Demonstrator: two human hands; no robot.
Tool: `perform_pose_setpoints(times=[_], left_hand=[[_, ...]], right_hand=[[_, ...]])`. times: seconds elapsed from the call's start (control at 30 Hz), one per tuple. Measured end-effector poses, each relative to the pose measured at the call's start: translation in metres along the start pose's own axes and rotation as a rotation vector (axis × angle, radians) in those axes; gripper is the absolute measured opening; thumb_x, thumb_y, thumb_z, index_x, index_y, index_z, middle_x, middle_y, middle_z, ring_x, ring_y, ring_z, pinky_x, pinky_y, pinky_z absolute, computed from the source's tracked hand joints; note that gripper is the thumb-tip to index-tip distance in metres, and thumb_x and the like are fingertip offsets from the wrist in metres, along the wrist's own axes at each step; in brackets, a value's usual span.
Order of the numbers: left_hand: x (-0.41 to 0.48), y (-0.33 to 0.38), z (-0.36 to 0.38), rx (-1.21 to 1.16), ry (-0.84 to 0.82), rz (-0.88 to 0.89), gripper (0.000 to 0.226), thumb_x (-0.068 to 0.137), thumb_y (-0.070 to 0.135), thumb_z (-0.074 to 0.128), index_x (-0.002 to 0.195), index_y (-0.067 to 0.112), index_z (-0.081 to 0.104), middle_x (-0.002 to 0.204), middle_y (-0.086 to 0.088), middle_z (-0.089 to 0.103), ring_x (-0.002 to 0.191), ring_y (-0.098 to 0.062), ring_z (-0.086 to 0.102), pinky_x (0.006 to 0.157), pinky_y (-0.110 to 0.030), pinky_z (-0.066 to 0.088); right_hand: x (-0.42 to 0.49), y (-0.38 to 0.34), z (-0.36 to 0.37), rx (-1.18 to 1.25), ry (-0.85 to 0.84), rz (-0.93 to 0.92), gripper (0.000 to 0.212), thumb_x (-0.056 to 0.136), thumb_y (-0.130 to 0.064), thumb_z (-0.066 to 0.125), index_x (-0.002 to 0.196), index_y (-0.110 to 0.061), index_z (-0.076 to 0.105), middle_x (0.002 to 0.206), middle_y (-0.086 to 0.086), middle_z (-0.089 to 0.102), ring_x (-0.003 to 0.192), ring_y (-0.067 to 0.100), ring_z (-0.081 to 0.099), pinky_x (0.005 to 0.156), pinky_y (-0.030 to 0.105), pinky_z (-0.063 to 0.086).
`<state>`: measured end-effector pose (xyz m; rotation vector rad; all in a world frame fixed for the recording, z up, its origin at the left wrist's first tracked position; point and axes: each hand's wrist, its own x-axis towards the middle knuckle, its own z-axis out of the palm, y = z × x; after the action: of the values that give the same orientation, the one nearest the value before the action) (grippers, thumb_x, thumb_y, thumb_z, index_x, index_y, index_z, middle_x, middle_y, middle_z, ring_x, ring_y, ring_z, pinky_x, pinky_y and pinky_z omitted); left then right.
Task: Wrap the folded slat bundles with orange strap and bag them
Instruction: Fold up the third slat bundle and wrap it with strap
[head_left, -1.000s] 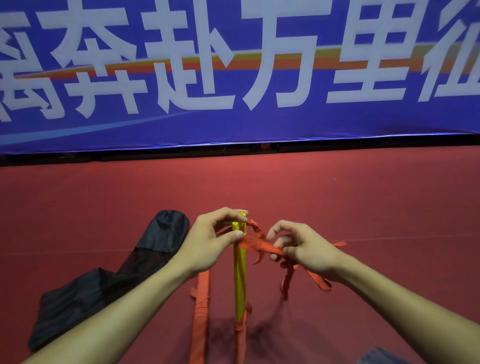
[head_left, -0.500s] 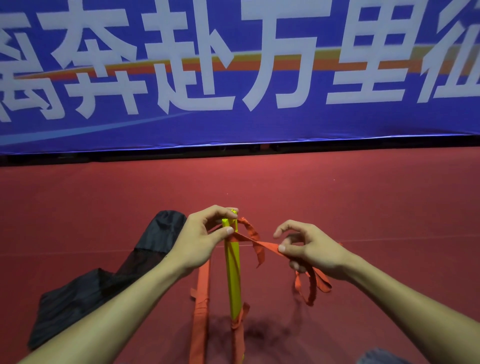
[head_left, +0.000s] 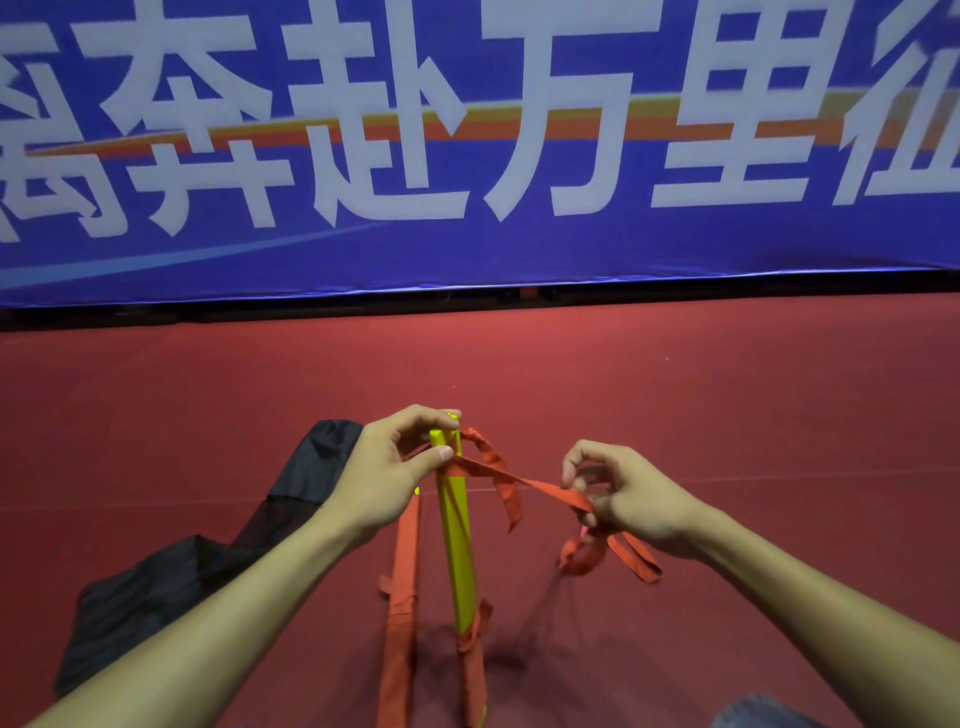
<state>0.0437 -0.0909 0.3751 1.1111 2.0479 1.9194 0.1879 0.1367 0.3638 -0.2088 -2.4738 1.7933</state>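
Gripping the top end of the yellow slat bundle (head_left: 457, 540) in the left hand (head_left: 384, 473), fingers curling over its tip and thumb pressing the orange strap (head_left: 519, 480) against its side. Holding the bundle near upright, its lower end below the grip and wound in more orange strap. Drawing the strap taut from that grip out to the right, into the right hand (head_left: 628, 499). Pinching it there between thumb and curled fingers, with loose orange loops and tails dangling beneath that hand. Letting a short free tail hang just right of the left-hand grip, between the two hands. Working with a second long bundle (head_left: 402, 571), covered in orange, just left of the held one and below the left wrist. Reaching over a black bag (head_left: 171, 571) spread further left, under the left forearm, on a red floor (head_left: 675, 389). Facing a blue banner (head_left: 519, 249) with large white characters, well beyond both hands.
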Motion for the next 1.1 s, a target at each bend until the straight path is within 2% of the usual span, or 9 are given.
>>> perform_pose_setpoints(times=[0.1,0.23,0.37,0.47,0.57,0.67,0.8,1.0,1.1], left_hand=[[0.0,0.0,0.0,0.003,0.006,-0.002,0.053,0.085,-0.014,0.067,0.086,0.038,0.075,0.114,0.001,0.074,0.114,-0.011,0.066,0.096,-0.027,0.051],[-0.001,0.0,0.002,-0.024,-0.005,-0.011,0.052,0.085,-0.014,0.066,0.086,0.037,0.075,0.115,0.0,0.074,0.115,-0.013,0.066,0.096,-0.029,0.051],[-0.003,0.003,0.006,-0.033,-0.042,-0.005,0.043,0.086,-0.016,0.063,0.092,0.025,0.073,0.117,-0.001,0.073,0.115,-0.014,0.066,0.097,-0.029,0.053],[-0.005,0.005,0.008,-0.052,-0.056,-0.01,0.035,0.086,-0.017,0.063,0.096,0.016,0.071,0.117,-0.003,0.072,0.116,-0.014,0.066,0.096,-0.03,0.054],[-0.007,0.006,0.011,-0.068,-0.07,-0.02,0.035,0.086,-0.016,0.063,0.097,0.016,0.072,0.118,-0.002,0.073,0.116,-0.012,0.066,0.094,-0.029,0.055],[-0.007,0.007,0.014,-0.072,-0.087,-0.019,0.037,0.085,-0.016,0.065,0.096,0.019,0.073,0.117,0.001,0.073,0.116,-0.012,0.066,0.095,-0.03,0.055],[-0.008,0.009,0.018,-0.074,-0.125,-0.013,0.038,0.083,-0.016,0.067,0.098,0.019,0.073,0.116,0.004,0.073,0.118,-0.01,0.065,0.098,-0.031,0.053],[-0.009,0.012,0.024,-0.069,-0.151,0.003,0.037,0.082,-0.014,0.07,0.098,0.019,0.073,0.116,0.006,0.073,0.117,-0.009,0.065,0.1,-0.027,0.051],[-0.01,0.013,0.029,-0.066,-0.167,0.007,0.038,0.08,-0.014,0.071,0.097,0.021,0.074,0.116,0.008,0.073,0.116,-0.009,0.065,0.099,-0.025,0.051]], right_hand=[[0.001,-0.004,0.002,0.041,0.001,0.071,0.042,0.077,0.02,0.031,0.08,-0.011,0.059,0.078,0.011,0.05,0.049,0.015,0.041,0.047,0.025,0.031],[-0.003,-0.009,0.0,-0.065,-0.059,0.022,0.01,0.093,-0.024,0.064,0.095,-0.014,0.062,0.072,0.002,0.047,0.052,0.012,0.033,0.048,0.023,0.027],[0.0,-0.011,0.01,-0.305,-0.023,-0.185,0.006,0.092,-0.022,0.066,0.087,-0.019,0.064,0.063,-0.003,0.048,0.053,0.006,0.038,0.055,0.022,0.034],[0.003,-0.008,0.013,-0.292,0.036,-0.123,0.025,0.098,-0.019,0.056,0.073,-0.019,0.06,0.068,-0.008,0.058,0.063,0.005,0.05,0.065,0.022,0.041],[0.002,-0.007,0.018,-0.038,-0.012,-0.001,0.024,0.101,-0.027,0.051,0.085,-0.011,0.059,0.077,0.002,0.063,0.077,0.015,0.063,0.071,0.03,0.045],[0.005,-0.007,0.028,-0.145,0.007,-0.045,0.013,0.095,-0.026,0.063,0.091,-0.014,0.058,0.079,-0.002,0.061,0.072,0.009,0.059,0.065,0.021,0.045],[0.01,-0.009,0.036,-0.251,0.235,-0.153,0.026,0.079,-0.031,0.08,0.088,-0.022,0.058,0.084,-0.004,0.062,0.071,0.012,0.057,0.067,0.034,0.047],[0.008,-0.016,0.045,-0.288,0.307,-0.193,0.051,0.056,-0.055,0.085,0.083,-0.031,0.049,0.111,-0.004,0.062,0.103,0.014,0.059,0.084,0.038,0.05],[0.009,-0.016,0.051,-0.295,0.301,-0.205,0.051,0.061,-0.044,0.088,0.082,-0.025,0.046,0.093,0.008,0.067,0.092,0.026,0.061,0.075,0.039,0.049]])
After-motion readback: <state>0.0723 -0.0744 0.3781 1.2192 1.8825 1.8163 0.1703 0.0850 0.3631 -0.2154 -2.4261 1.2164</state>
